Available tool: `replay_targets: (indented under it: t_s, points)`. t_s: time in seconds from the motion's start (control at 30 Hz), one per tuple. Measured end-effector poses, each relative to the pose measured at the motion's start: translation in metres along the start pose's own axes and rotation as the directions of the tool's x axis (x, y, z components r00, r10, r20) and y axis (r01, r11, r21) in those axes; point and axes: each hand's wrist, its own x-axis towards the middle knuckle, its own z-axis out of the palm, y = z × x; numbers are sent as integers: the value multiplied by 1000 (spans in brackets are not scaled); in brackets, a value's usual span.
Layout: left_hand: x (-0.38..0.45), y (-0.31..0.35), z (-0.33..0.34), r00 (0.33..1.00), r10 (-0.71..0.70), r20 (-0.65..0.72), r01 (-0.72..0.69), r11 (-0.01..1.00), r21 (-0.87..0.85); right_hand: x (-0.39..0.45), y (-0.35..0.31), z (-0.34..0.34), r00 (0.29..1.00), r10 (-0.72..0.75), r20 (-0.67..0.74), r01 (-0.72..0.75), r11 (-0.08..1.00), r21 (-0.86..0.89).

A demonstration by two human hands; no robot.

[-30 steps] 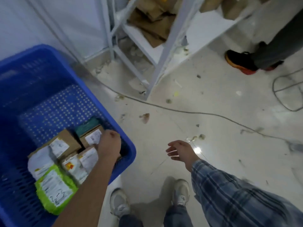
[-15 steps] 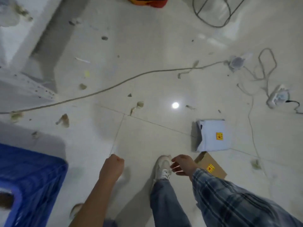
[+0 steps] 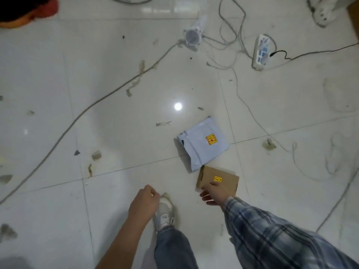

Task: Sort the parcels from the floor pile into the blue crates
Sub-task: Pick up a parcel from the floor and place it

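the step in hand looks like picking the next parcel off the floor [image 3: 291, 191]. the right hand [image 3: 212, 193] reaches down toward the brown cardboard box [image 3: 223, 179], its grip spread and holding nothing; the fingertips overlap the box's near edge in the head view, though i cannot tell whether they touch it yet. the left hand [image 3: 144, 199] hangs loosely curled and empty, near the person's shoe [image 3: 165, 210], off to the left of the box.

to do this well, i'd bring the spread grip over the box's short width, thumb on one side wall and fingers on the other, and close before lifting, so the box comes up level.

the pale blue mailer bag [image 3: 202, 142] lies on the far side of the box, its corner just beside the box's far-left corner. thin cables [image 3: 239, 90] trail farther off beyond the bag; no blue crate is in view.
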Motion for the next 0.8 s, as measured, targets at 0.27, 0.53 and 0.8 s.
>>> replay_targets:
  t_s: [0.27,0.53,0.8]
  points:
    - [29,55,28,999,22,43,-28,987,160,20,27,-64,998,-58,-8,59,978,202]
    - [43,85,32,986,129,108,-161,914,372,26,73,-86,1000,-4,10,2,978,207]
    - [130,110,14,996,65,67,-81,956,282,99,42,-82,990,-70,-119,106,938,331]
